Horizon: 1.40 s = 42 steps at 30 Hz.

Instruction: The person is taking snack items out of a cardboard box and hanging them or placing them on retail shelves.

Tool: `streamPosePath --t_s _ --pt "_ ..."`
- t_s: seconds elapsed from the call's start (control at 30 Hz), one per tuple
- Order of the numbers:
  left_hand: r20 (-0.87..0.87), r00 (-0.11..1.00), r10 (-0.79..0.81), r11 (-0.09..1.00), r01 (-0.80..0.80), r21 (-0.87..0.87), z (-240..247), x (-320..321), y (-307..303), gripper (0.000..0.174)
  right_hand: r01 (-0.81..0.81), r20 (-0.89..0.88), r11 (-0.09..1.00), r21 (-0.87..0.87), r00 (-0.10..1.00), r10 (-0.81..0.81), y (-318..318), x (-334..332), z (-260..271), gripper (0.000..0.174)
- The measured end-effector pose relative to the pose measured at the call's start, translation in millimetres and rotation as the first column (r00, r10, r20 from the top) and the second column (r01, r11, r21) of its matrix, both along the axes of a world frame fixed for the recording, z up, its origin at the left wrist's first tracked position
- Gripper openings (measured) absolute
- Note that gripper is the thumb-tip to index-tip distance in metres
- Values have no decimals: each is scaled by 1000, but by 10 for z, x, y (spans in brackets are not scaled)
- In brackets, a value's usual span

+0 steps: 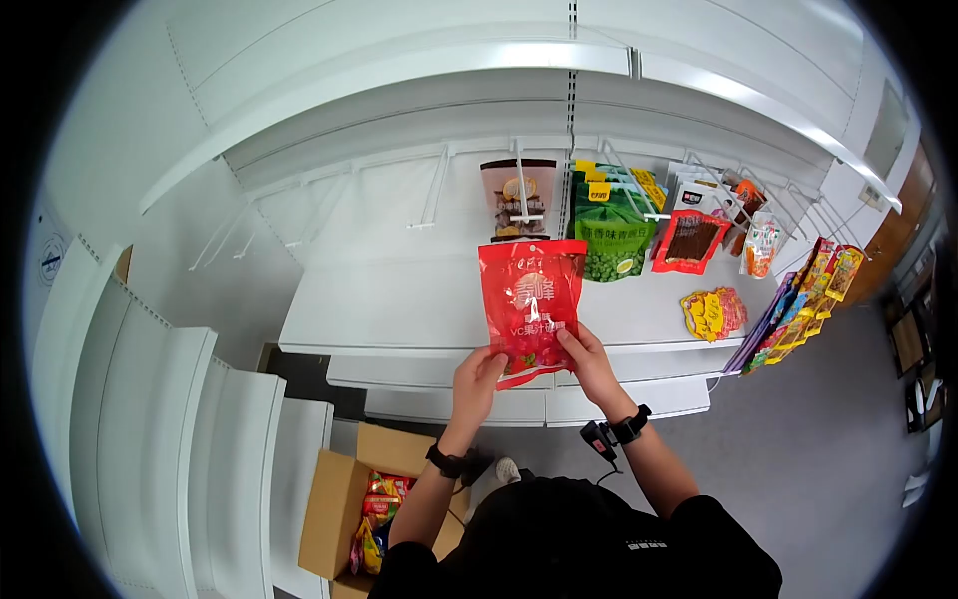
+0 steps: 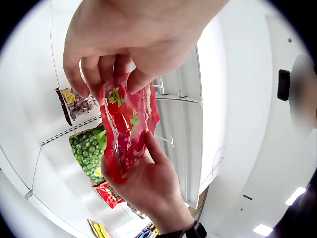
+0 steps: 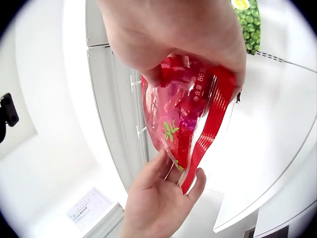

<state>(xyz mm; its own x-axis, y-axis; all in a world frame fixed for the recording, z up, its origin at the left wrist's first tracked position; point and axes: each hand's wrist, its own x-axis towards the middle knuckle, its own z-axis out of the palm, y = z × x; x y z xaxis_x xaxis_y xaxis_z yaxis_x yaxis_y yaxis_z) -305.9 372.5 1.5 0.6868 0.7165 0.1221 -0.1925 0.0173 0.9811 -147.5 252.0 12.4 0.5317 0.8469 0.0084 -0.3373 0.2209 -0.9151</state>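
A red candy bag (image 1: 533, 304) is held upright by both hands in front of the shelf. The left hand (image 1: 477, 387) pinches its lower left corner, thumb on the front face. At the lower right the right hand (image 1: 591, 367) grips the bag the same way. In the left wrist view, the left hand (image 2: 131, 39) has its fingers behind the bag (image 2: 130, 121), and the right hand (image 2: 151, 186) holds the other side. The right wrist view shows the right hand (image 3: 183, 34) curled over the bag (image 3: 181, 106), the left hand (image 3: 158, 198) opposite.
Brown snack bags (image 1: 519, 192), green pea bags (image 1: 611, 235) and a red-brown bag (image 1: 690, 242) hang on hooks beyond the hands. Yellow packets (image 1: 714, 313) lie on the shelf (image 1: 399, 309); colourful strips hang at its right end. An open carton (image 1: 331, 511) with bags stands below left.
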Motion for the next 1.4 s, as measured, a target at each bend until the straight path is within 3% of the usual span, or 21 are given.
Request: streamPosePath --t_s 0.6,1.1,1.4 --pt "66 994 -82 997 82 -7 -95 344 730 20 142 45 989 29 989 -143 534 191 3 33" --pt "-29 984 -176 984 177 18 -214 171 1118 20 242 9 969 39 970 -243 991 518 -141 30" --pt "9 999 -34 999 34 -31 -41 -156 1249 18 226 16 973 42 974 -227 1469 1055 -327 21"
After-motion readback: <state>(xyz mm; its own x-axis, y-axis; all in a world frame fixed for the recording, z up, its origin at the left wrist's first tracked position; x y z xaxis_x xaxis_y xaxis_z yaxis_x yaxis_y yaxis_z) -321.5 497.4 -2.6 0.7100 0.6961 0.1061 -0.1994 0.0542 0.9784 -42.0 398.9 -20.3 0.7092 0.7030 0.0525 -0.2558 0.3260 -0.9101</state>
